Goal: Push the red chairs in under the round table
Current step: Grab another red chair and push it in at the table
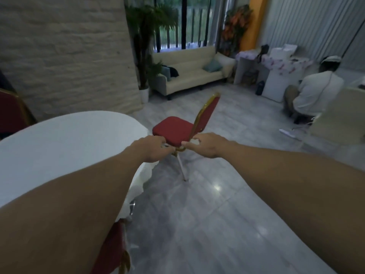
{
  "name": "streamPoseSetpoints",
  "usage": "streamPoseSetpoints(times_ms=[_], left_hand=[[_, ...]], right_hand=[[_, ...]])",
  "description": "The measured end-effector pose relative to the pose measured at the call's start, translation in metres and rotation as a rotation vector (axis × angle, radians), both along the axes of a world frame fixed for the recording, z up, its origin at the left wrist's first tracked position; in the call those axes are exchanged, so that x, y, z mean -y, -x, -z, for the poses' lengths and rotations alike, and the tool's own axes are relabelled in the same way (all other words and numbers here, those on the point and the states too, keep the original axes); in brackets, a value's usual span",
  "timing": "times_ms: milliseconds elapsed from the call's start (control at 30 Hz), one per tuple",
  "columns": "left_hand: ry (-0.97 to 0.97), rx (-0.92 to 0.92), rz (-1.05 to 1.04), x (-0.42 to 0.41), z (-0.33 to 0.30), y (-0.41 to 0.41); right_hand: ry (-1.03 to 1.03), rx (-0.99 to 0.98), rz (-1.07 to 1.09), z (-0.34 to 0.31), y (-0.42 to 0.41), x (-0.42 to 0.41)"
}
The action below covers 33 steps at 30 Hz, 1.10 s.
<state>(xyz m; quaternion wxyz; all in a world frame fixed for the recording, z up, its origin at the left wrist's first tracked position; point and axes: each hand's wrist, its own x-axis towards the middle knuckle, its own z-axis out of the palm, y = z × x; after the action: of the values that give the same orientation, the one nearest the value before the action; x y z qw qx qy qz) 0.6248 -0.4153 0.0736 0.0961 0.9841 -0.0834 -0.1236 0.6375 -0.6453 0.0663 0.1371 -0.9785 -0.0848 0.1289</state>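
A red chair with a gold frame stands on the tiled floor just past the right edge of the round, white-clothed table, side-on, its back toward the right. Both my arms stretch out toward it. My left hand and my right hand have curled fingers and overlap the seat's near edge; I cannot tell whether they touch the chair. A second red chair shows at the left edge behind the table. A third red chair sits at the table's near edge under my left forearm.
A cream sofa and a potted plant stand by the far window. A person crouches at the right beside white furniture. A beige piece of furniture juts in at the right edge. Grey tiled floor lies right of the table.
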Motion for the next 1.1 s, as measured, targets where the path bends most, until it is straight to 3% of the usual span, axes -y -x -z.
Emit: streamPoseSetpoints(times_ms=[500, 1100], left_hand=[[-0.034, 0.023, 0.169, 0.123, -0.020, -0.206], [0.066, 0.022, -0.031, 0.292, -0.004, -0.438]], right_hand=[[-0.010, 0.037, 0.146, -0.019, -0.153, 0.129], [-0.006, 0.017, 0.024, -0.011, -0.417, 0.300]])
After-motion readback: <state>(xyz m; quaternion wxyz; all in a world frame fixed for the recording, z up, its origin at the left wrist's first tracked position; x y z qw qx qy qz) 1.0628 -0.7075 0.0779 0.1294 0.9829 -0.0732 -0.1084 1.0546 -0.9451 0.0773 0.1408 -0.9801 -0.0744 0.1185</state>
